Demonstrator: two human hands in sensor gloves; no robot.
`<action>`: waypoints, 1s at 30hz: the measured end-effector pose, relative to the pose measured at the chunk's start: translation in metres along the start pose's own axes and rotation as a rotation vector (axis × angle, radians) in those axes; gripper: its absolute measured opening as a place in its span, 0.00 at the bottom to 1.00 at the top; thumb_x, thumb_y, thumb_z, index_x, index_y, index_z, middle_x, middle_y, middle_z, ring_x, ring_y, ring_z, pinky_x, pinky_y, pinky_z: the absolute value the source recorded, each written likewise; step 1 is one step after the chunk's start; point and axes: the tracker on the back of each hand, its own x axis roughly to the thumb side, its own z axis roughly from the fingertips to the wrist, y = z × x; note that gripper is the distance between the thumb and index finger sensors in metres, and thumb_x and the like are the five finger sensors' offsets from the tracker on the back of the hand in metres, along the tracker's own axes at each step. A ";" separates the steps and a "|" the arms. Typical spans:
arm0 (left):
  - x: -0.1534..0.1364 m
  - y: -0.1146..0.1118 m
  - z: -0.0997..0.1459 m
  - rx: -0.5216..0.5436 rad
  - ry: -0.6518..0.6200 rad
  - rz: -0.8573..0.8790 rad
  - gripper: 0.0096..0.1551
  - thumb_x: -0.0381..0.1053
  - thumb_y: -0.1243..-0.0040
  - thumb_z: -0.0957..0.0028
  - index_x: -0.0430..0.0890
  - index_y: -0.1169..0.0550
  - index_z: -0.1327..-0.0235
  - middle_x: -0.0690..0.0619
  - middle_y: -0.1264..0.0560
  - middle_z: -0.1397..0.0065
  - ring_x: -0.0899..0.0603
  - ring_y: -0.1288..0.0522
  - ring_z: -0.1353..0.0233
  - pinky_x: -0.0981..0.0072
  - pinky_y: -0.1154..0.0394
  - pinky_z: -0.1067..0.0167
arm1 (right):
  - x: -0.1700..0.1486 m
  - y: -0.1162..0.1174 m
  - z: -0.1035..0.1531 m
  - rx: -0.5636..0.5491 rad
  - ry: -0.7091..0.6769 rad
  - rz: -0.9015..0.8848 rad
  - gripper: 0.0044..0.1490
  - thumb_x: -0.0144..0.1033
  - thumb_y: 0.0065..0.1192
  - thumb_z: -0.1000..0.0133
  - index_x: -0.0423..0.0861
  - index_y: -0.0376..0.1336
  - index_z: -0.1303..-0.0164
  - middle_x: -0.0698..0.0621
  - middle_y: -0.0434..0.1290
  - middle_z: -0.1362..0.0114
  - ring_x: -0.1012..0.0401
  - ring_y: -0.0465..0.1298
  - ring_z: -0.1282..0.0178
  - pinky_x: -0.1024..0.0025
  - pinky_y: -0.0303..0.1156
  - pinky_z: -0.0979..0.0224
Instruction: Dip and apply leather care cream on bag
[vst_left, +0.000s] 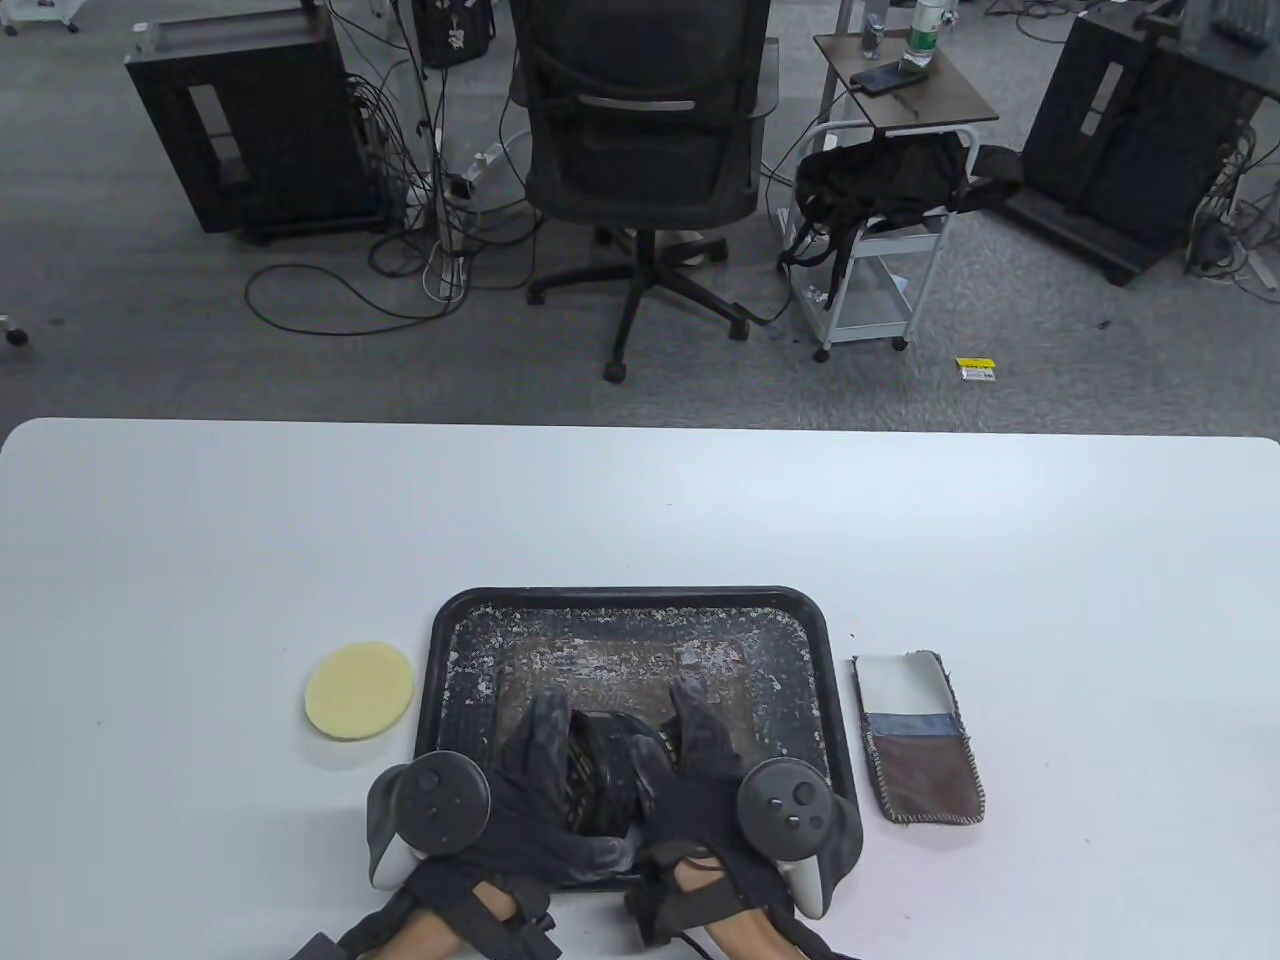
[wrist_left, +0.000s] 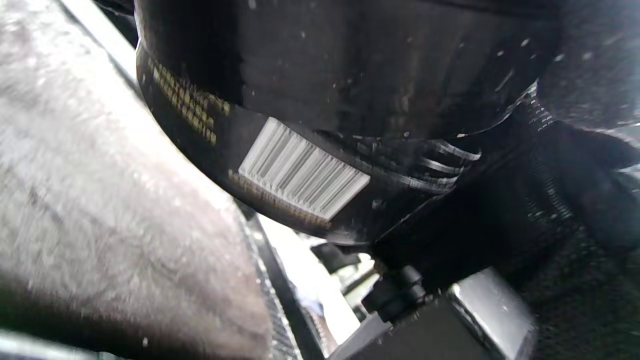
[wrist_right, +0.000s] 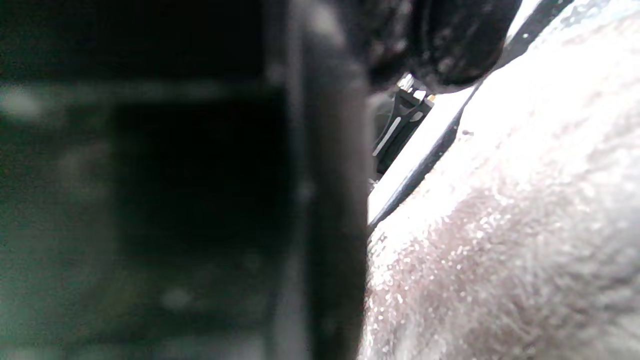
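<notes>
Right at the near edge, both gloved hands clasp a black round jar (vst_left: 598, 775) between them inside the black tray (vst_left: 640, 602): left hand (vst_left: 530, 790) curled round its left side, right hand (vst_left: 690, 780) curled round its right. Up close in the left wrist view, the jar (wrist_left: 350, 125) shows a white barcode label (wrist_left: 302, 170). Under it lies a brown mat (vst_left: 620, 665), flecked white. Left of the tray, a yellow sponge pad (vst_left: 359, 690) rests on the white table (vst_left: 640, 500). On the right sits the small leather bag (vst_left: 918, 737), well apart from both hands. Beyond the table, an office chair (vst_left: 640, 130).
</notes>
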 end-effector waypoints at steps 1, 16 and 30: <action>-0.002 -0.001 -0.001 -0.001 -0.010 0.033 0.78 0.81 0.29 0.73 0.51 0.63 0.29 0.45 0.61 0.19 0.28 0.53 0.20 0.30 0.36 0.32 | -0.001 0.000 0.000 0.008 0.006 -0.005 0.53 0.61 0.54 0.45 0.36 0.51 0.20 0.38 0.69 0.39 0.59 0.79 0.62 0.53 0.77 0.46; -0.034 0.001 -0.001 -0.031 0.112 0.536 0.76 0.83 0.30 0.73 0.51 0.57 0.27 0.44 0.57 0.19 0.28 0.49 0.20 0.32 0.29 0.35 | -0.009 0.007 -0.005 0.324 -0.049 -0.491 0.57 0.66 0.54 0.44 0.39 0.45 0.16 0.29 0.50 0.20 0.55 0.77 0.53 0.45 0.70 0.34; -0.029 0.000 0.004 -0.063 0.026 0.797 0.71 0.84 0.33 0.70 0.58 0.58 0.26 0.44 0.60 0.18 0.28 0.50 0.19 0.33 0.31 0.33 | 0.008 0.020 0.007 0.454 -0.274 -0.330 0.72 0.74 0.63 0.52 0.57 0.24 0.19 0.43 0.23 0.16 0.30 0.34 0.19 0.21 0.46 0.27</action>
